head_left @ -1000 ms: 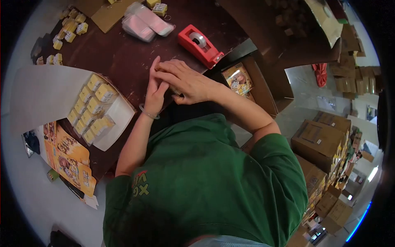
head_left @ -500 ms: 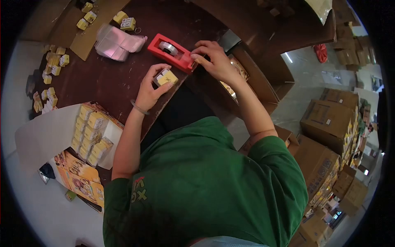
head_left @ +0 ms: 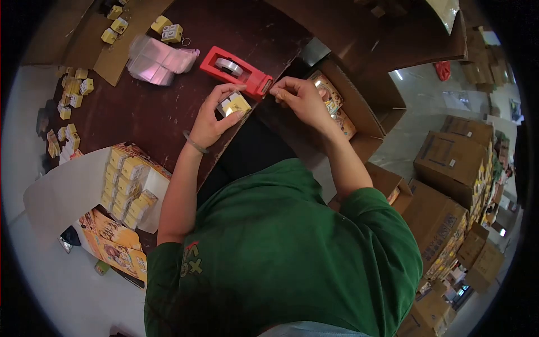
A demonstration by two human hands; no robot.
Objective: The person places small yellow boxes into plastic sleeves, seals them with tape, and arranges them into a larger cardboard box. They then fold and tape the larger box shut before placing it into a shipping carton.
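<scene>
Head view: beside the red tape dispenser on the desk, the left hand clasps a small yellow box while the right hand, fingertips pinched, draws tape best pulled taut for a clean seal.

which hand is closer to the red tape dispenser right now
Right. The right hand has its fingertips just off the cutter end of the red tape dispenser. The left hand sits just below it, holding a small yellow box.
</scene>
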